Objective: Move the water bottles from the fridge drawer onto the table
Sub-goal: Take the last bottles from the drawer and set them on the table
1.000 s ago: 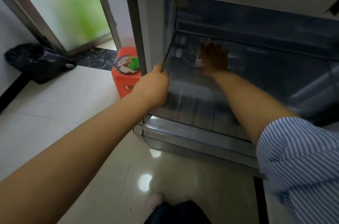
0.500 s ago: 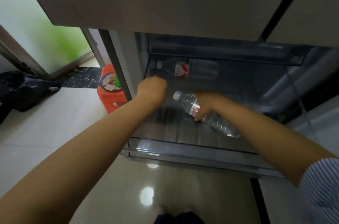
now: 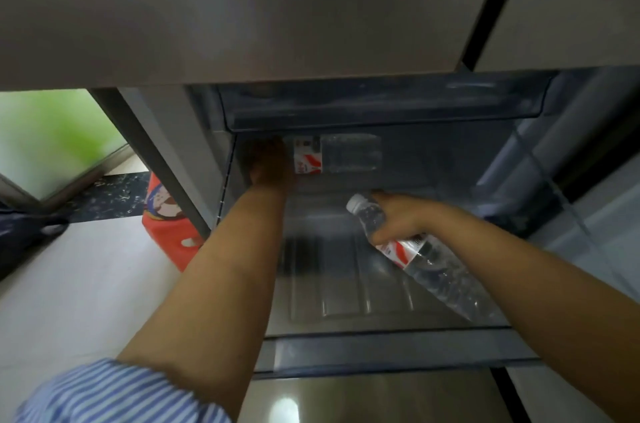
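Observation:
The open fridge drawer (image 3: 381,350) is a clear plastic bin below the fridge doors. My right hand (image 3: 401,218) grips a clear water bottle (image 3: 436,266) with a red-and-white label near its neck, lifted above the drawer floor, cap pointing up-left. A second water bottle (image 3: 343,154) of the same kind lies on its side at the back of the drawer. My left hand (image 3: 270,162) reaches deep into the shaded back and covers that bottle's cap end; its fingers look wrapped around the neck, though shadow hides the detail.
The closed fridge doors (image 3: 242,6) overhang the drawer from above. A red plastic stool (image 3: 166,218) stands on the tiled floor left of the fridge. A dark bag (image 3: 20,232) lies at the far left beside a glass door.
My left hand left the drawer's left wall and went to the back bottle. My right hand has lifted its bottle a little higher and to the right.

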